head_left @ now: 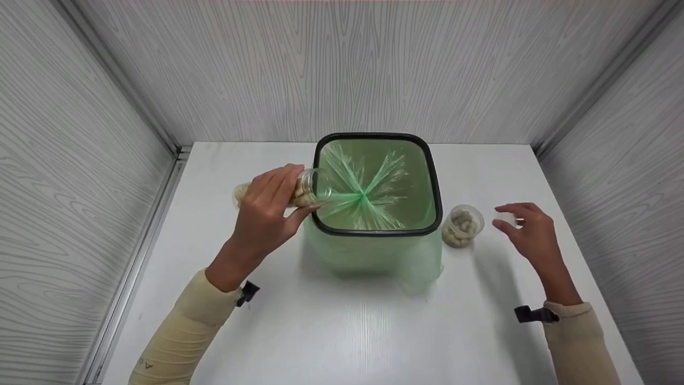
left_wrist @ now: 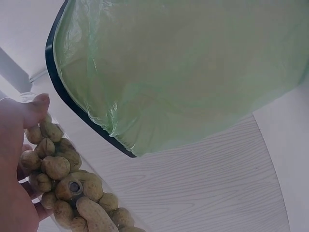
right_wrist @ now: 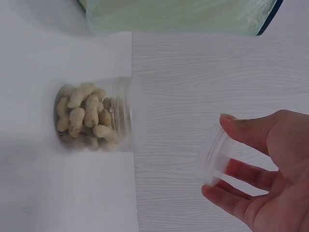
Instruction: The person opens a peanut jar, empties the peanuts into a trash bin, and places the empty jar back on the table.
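My left hand (head_left: 262,214) grips a clear plastic jar (head_left: 305,193) of unshelled peanuts, tilted onto its side. The jar's mouth reaches over the left rim of a bin (head_left: 382,232) lined with a thin green bag (head_left: 368,251). Through its wall the left wrist view shows many peanuts (left_wrist: 55,166). To the right, my right hand (head_left: 531,232) pinches a clear round lid (right_wrist: 213,154) between thumb and fingers, held above the table. Close by stands a second clear jar (right_wrist: 94,116), upright, with peanuts inside and its top uncovered.
The bin stands mid-table, with a black rim and the bag gathered to a bunched point inside. White wood-grain panels (head_left: 342,69) close off the back and both sides of the white table (head_left: 342,331). A dark camera mount sits on each wrist.
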{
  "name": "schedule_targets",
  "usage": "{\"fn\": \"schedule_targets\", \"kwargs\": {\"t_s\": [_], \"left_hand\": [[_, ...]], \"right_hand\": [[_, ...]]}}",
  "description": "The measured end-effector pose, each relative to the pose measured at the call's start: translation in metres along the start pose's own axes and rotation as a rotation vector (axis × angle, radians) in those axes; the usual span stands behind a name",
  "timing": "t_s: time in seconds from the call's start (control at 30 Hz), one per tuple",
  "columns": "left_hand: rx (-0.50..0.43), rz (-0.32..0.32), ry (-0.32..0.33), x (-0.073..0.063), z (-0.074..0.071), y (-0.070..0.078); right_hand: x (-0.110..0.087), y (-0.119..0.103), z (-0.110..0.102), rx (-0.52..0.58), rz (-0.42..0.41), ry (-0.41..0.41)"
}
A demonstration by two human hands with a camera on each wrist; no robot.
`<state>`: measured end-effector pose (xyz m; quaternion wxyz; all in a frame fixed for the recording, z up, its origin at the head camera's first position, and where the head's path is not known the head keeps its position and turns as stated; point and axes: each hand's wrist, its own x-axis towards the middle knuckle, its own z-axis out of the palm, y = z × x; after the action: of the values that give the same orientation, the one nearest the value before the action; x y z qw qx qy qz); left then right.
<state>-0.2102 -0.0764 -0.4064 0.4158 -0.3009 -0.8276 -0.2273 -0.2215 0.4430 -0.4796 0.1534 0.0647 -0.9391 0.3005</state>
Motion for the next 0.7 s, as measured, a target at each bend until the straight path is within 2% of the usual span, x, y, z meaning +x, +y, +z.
{"fn": "schedule_targets", "kwargs": {"t_s": [0.47, 0.7], "left_hand": [[0.0, -0.023, 0.006, -0.004, -0.002, 0.0], [0.007, -0.012, -0.002, -0.002, -0.002, 0.0]], "right_hand": [[-0.012, 0.037, 0.021, -0.07, 0.128, -0.204], [-0.021, 0.049, 0.033, -0.1, 0.153, -0.273]]}}
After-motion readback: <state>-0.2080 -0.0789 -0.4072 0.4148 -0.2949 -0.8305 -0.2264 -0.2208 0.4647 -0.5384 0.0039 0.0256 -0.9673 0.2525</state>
